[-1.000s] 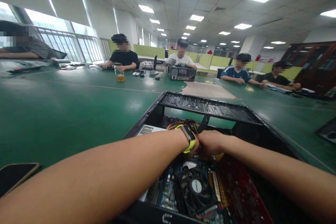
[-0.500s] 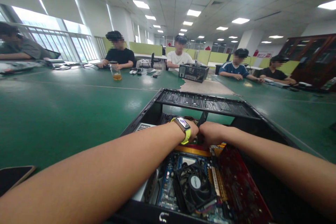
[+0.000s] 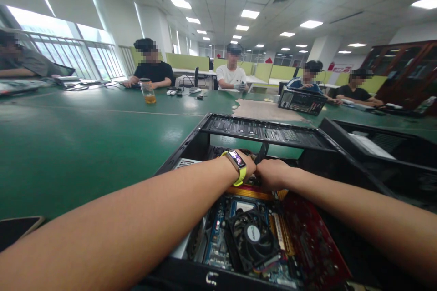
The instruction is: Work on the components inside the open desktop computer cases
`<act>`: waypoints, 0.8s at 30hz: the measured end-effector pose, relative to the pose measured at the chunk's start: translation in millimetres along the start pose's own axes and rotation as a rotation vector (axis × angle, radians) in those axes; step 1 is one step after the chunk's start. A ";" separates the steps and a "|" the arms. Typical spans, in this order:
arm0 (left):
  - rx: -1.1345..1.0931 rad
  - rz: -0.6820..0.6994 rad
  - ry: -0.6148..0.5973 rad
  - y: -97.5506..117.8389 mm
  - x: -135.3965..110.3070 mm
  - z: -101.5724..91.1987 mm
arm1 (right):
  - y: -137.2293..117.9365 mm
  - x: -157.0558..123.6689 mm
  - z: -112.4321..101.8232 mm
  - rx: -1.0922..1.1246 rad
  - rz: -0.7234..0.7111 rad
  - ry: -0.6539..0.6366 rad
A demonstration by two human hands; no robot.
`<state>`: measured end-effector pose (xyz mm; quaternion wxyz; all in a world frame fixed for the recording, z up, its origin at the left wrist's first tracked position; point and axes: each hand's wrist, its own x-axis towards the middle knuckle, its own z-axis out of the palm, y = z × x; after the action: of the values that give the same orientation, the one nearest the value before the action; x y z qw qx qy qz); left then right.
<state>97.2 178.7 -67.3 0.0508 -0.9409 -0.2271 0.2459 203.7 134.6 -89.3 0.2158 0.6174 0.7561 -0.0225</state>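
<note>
Left hand (image 3: 251, 168), right hand (image 3: 271, 173) in case (image 3: 266, 132); green table (image 3: 85, 145), office.

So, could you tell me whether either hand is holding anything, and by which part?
It cannot be told: the left hand and right hand meet deep in the computer case, fingers hidden from view.

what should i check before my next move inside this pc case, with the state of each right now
1. Both hands in the open case: left hand and right hand meet at its far end. Ok.
2. What the fingers grip: hidden behind the wrists. Cannot tell.
3. Watch on the left wrist, over the case's inside: may snag. Not ok.
4. Fan uncovered, between the forearms. Ok.
5. Phone on the table by the left forearm, touching or not: cannot tell.
6. Power disconnected: cannot tell.
</note>
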 end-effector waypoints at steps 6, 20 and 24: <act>-0.055 -0.043 0.028 -2.5 -1.5 4.7 | -4.5 3.0 -2.3 -0.031 -0.019 -0.015; 0.010 -0.110 -0.089 6.5 -7.8 -5.9 | -2.9 2.7 -0.7 -0.057 -0.012 -0.052; 0.040 -0.097 -0.097 5.3 -6.8 -4.6 | -2.4 3.3 0.8 -0.062 0.010 -0.034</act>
<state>96.3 171.0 -61.4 0.0705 -0.9146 -0.2699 0.2928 201.2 136.8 -91.8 0.2476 0.6137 0.7496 -0.0086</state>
